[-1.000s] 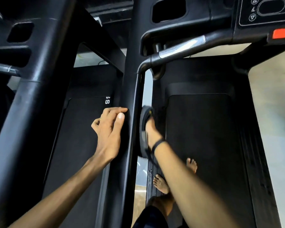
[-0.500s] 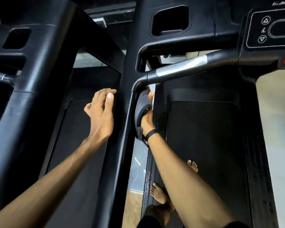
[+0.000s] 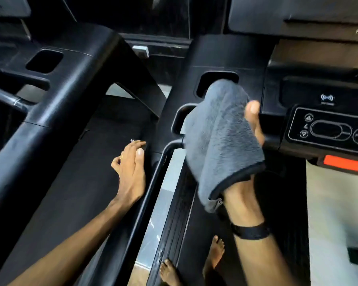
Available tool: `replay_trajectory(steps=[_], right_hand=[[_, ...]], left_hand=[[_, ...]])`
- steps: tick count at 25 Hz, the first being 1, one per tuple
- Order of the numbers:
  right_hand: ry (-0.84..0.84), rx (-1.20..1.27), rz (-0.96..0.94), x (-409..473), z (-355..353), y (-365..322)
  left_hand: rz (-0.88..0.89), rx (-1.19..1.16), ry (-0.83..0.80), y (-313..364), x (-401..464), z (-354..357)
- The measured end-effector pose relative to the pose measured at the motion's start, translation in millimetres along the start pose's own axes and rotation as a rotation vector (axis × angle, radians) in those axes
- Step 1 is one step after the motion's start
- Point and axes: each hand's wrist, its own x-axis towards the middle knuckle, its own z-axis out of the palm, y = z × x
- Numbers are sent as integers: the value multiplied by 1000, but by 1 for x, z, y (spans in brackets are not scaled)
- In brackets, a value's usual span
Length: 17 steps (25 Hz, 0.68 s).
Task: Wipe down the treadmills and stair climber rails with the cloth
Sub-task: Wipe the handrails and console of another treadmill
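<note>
A grey cloth (image 3: 219, 141) with a dark hem covers the fingers of my right hand (image 3: 243, 198), which holds it against the black handrail (image 3: 173, 145) of the right treadmill, just left of the console. The thumb sticks up beside the cloth, and the fingers are hidden under it. My left hand (image 3: 130, 172) rests with straight fingers on the left side of the treadmill's black upright (image 3: 151, 193), holding nothing.
The console's control panel (image 3: 327, 129) and a red stop button (image 3: 342, 163) sit right of the cloth. Another black treadmill frame (image 3: 50, 112) stands at the left. My bare feet (image 3: 215, 252) are on the belt below. Pale floor shows at the far right.
My right hand has moved with the cloth up from the upright onto the handrail by the console. The left hand stays on the upright. The view has shifted upward.
</note>
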Motion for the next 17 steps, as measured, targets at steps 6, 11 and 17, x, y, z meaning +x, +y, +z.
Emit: replay_trajectory(steps=[6, 11, 17], right_hand=[[-783, -1772, -442, 48, 17, 49], [-828, -1635, -398, 95, 33, 68], [-881, -1547, -218, 106, 31, 65]], left_hand=[[3, 10, 49, 5, 1, -1], [-10, 74, 79, 8, -2, -2], [142, 209, 79, 25, 6, -3]])
